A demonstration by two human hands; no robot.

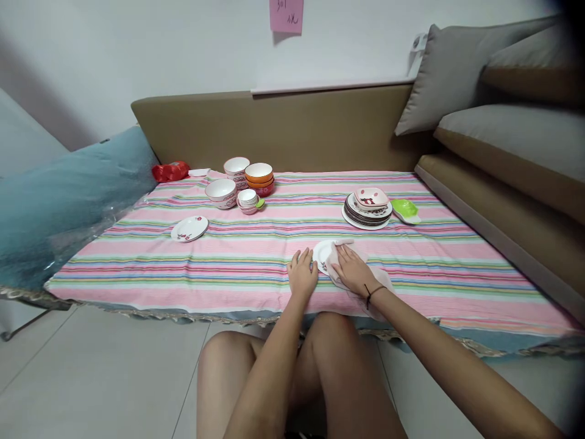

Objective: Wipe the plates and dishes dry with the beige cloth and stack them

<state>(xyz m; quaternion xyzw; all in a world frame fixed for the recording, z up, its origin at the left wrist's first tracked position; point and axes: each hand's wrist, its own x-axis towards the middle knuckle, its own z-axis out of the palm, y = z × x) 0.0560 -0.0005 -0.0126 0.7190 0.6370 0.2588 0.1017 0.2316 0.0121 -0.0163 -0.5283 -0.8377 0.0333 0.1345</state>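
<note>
A white plate [322, 251] with a small floral print lies on the striped cloth in front of me. My left hand [302, 275] rests flat beside it, fingers spread, fingertips at the plate's left edge. Under my right hand [354, 268] is a pale wiping cloth [375, 277], which the hand holds against the plate's right side. The cloth and hand cover that part of the plate. Right of and behind it stands a stack of plates [365, 221] topped by a square bowl [371, 198], with a green leaf-shaped dish [406, 210] alongside.
On the left lie flowered plates [189, 228]. Behind them stand white bowls [221, 192], orange and red bowls [259, 175] and a stack of small dishes [247, 200]. A red plastic bundle [170, 171] sits at the back left. Cushions [512, 140] are piled at right.
</note>
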